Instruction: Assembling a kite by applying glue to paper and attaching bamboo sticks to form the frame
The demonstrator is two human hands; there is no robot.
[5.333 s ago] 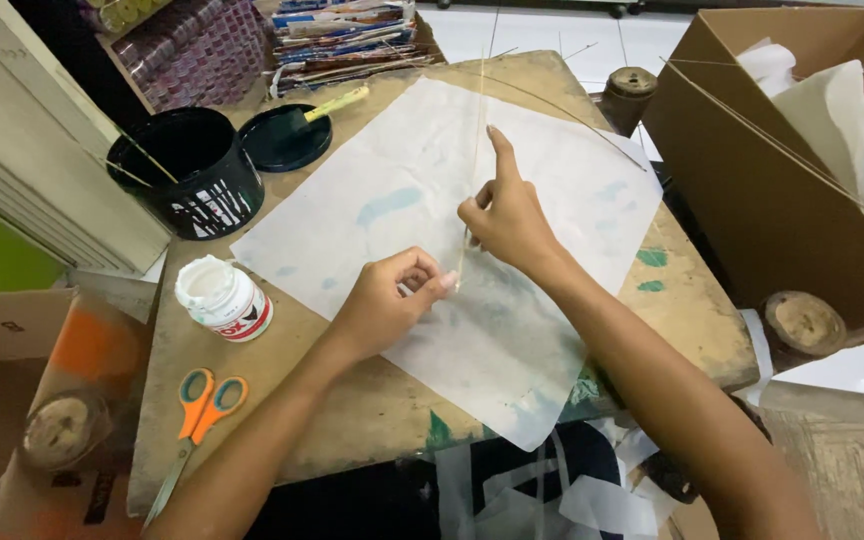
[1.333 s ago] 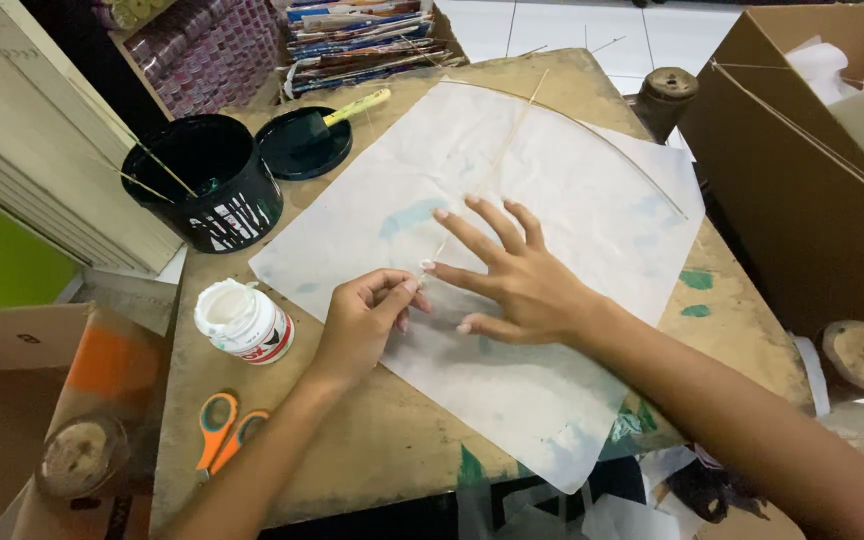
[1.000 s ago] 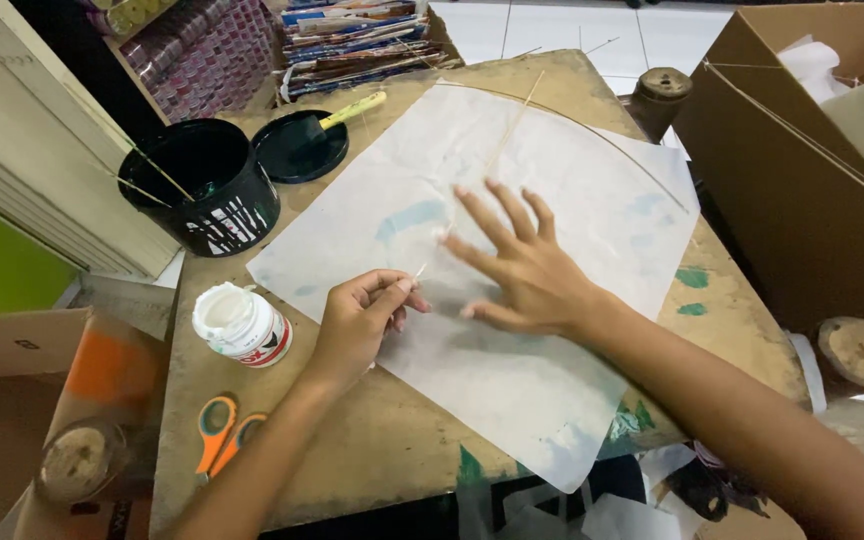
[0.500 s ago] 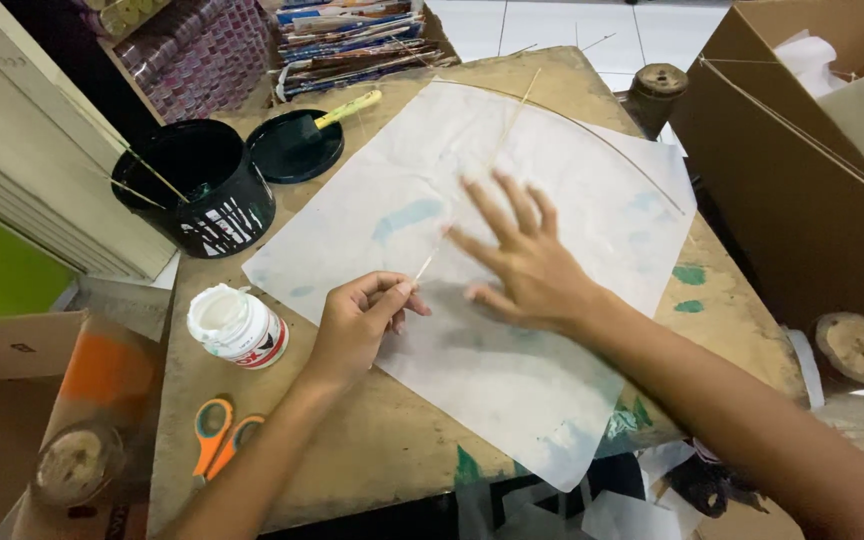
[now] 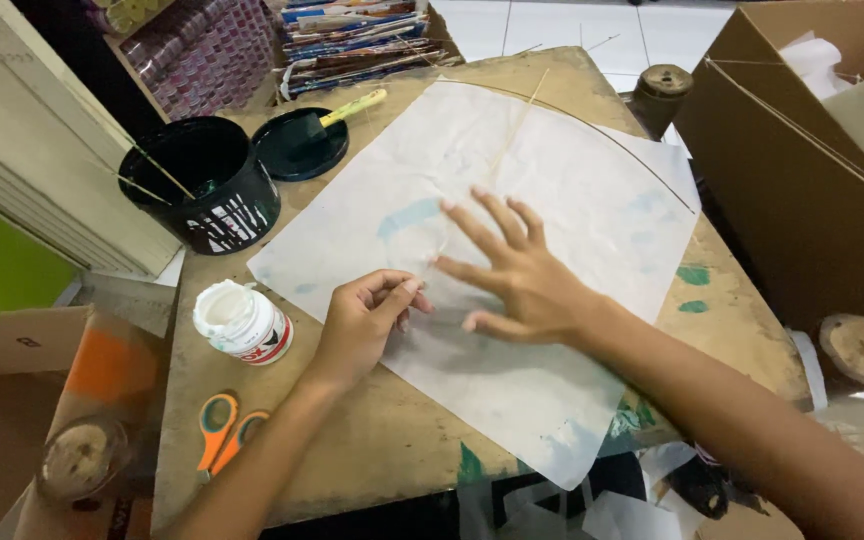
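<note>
A large white paper sheet [image 5: 542,180] with pale blue-green stains lies on a worn wooden table [image 5: 382,450]. A thin straight stick [image 5: 507,130] and a thin bowed stick [image 5: 612,140] lie on the sheet. My right hand [image 5: 512,275] is pressed flat on the paper, fingers spread. My left hand [image 5: 362,320] rests at the sheet's near-left edge, thumb and fingers pinched together on the lower end of the straight stick. A white glue jar [image 5: 242,322] stands just left of that hand.
A black pot [image 5: 207,195] holding thin sticks stands at the back left, its lid [image 5: 300,145] with a yellow-handled brush beside it. Orange scissors [image 5: 222,430] lie near the front left corner. A cardboard box [image 5: 802,190] stands to the right, thread spools [image 5: 857,350] around it.
My right hand, pinching the stick with a finger raised five seconds ago, now lies flat and has slid slightly up the paper. My left hand keeps its pinch.
</note>
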